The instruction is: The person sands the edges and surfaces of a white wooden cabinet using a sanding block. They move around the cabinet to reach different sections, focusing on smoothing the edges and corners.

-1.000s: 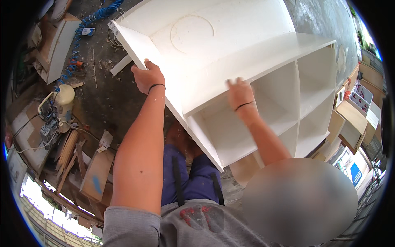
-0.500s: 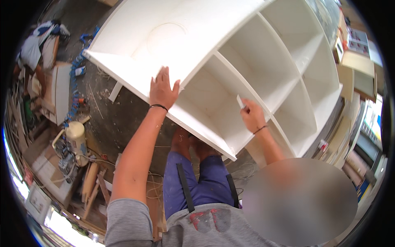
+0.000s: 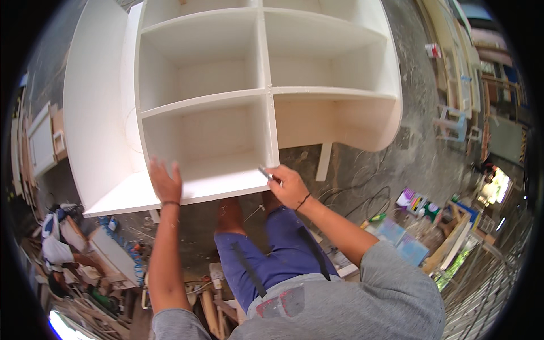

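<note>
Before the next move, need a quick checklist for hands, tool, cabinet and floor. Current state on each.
1. Small tool gripped in the right hand: ok.
2. Left hand away from the tool's tip: ok, it is across the near compartment.
3. Left hand pressing on the white cabinet: cannot tell, contact is unclear.
4. Cabinet's open compartments facing the person: ok.
5. Tool's edge in good shape: cannot tell, too small.
6. Surroundings tidy: not ok, wood pieces lie jumbled off to the right.
</note>
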Motion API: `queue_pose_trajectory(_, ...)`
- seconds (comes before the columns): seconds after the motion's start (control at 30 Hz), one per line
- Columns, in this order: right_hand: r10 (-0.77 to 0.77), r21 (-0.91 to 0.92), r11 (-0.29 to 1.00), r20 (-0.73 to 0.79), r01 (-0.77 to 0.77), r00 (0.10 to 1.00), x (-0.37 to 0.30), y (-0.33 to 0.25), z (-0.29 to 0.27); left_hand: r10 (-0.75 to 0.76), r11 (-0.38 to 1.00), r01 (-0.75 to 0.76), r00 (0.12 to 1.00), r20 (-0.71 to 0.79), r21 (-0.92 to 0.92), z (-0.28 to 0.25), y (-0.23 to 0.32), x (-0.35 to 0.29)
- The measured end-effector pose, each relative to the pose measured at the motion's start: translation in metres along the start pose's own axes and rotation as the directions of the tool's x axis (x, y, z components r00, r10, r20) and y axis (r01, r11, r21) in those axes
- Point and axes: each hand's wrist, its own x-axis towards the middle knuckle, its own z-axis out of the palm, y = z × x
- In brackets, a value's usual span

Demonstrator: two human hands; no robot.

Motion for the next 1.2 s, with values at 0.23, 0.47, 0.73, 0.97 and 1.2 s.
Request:
queue_pose_trajectory(0.23, -0.005, 0.139, 0.990, -0.232, 0.038, 0.973, 0.002, 0.005, 0.040, 0.253, 0.952, -0.152, 0.881, 0.401, -0.266, -0.053, 0.024, -0.054)
queue_pose_trajectory(0.47, -0.113, -0.083, 0.993, -0.548, 0.081, 0.829, 0.027, 0.021, 0.093, 0.489, 0.818, -0.375, 0.852, 0.186, -0.436, -0.062, 0.026, -0.062)
queue_pose_trajectory(0.73, -0.210, -0.438, 0.895, -0.578, -0.083, 0.788, 0.029, 0.032, 0.115, 0.347, 0.899, -0.251, 0.908, 0.234, -0.360, -0.063, -0.053, -0.002)
queue_pose_trajectory(0.97, -0.205, -0.474, 0.870, -0.595, -0.134, 0.777, 0.034, 0.024, 0.125, -0.072, 0.681, 0.328, 0.920, 0.386, -0.655, -0.007, -0.078, 0.135)
queue_pose_trajectory(1.2, -0.198, -0.509, 0.844, -0.584, -0.166, 0.787, 0.035, 0.024, 0.124, -0.221, 0.735, 0.200, 0.974, 0.050, -0.647, 0.016, -0.055, 0.179)
